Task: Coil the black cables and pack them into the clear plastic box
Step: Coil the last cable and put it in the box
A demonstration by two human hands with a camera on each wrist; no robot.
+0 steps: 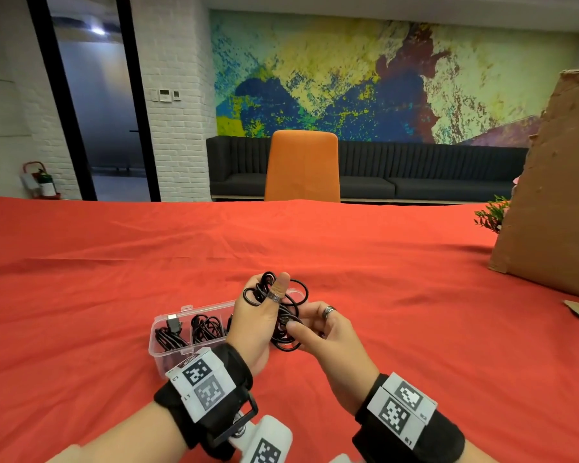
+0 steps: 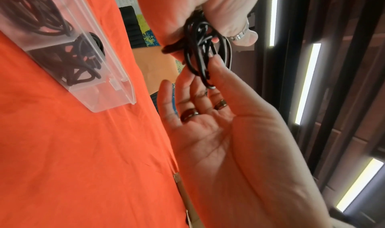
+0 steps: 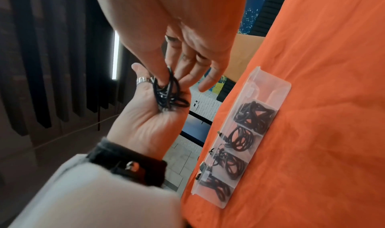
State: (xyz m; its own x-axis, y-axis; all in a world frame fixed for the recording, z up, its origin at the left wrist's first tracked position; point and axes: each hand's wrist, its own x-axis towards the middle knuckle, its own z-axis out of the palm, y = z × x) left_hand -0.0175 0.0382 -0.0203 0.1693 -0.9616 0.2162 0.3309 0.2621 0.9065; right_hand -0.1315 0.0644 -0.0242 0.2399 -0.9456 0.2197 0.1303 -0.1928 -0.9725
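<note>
Left hand (image 1: 254, 324) fingers are being curled round a light, springy black cable (image 1: 283, 315) coil above the clear plastic box (image 1: 168, 354), its loose end being pinched by the right hand (image 1: 321, 332), likeliest best gripped across all loops.

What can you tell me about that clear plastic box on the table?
The box is a long, clear plastic case, open-topped, lying flat on the red cloth beside the left hand. Dividers split it into compartments; four hold coiled black cables, and the end one looks empty. Neither hand touches it.
</note>
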